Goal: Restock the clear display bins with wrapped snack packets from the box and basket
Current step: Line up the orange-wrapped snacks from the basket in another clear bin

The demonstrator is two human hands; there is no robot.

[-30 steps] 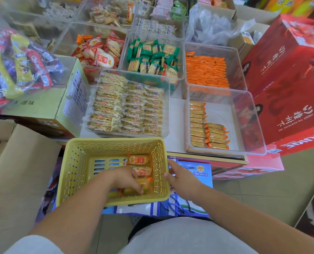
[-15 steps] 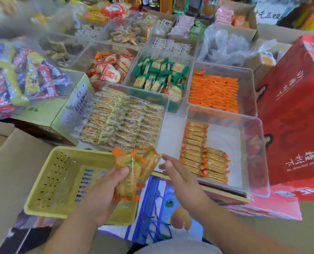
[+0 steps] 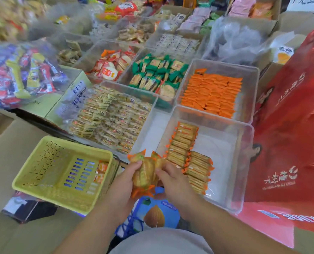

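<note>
Left hand [image 3: 123, 182] out of yellow basket [image 3: 73, 143], where it reached a second ago. Fingers now curled round handful of orange-edged cracker packets [image 3: 145, 173]. Right hand [image 3: 172, 182], earlier on basket rim, now pinches same handful from other side. Handful held in air between basket and nearest clear bin [image 3: 224, 162], just beside bin's near-left corner, not yet inside. Bin holds two matching rows [image 3: 187, 143], much floor bare. Few leftover packets [image 3: 101, 171] remain in basket. Likely pick-up done, placing next.

Both hands hold packets between basket and bin

Left hand [image 3: 122, 182] and right hand [image 3: 172, 182] grip orange-ended packets [image 3: 145, 173] beside the yellow basket [image 3: 48, 187], near the clear bin [image 3: 244, 162] with two rows.
</note>
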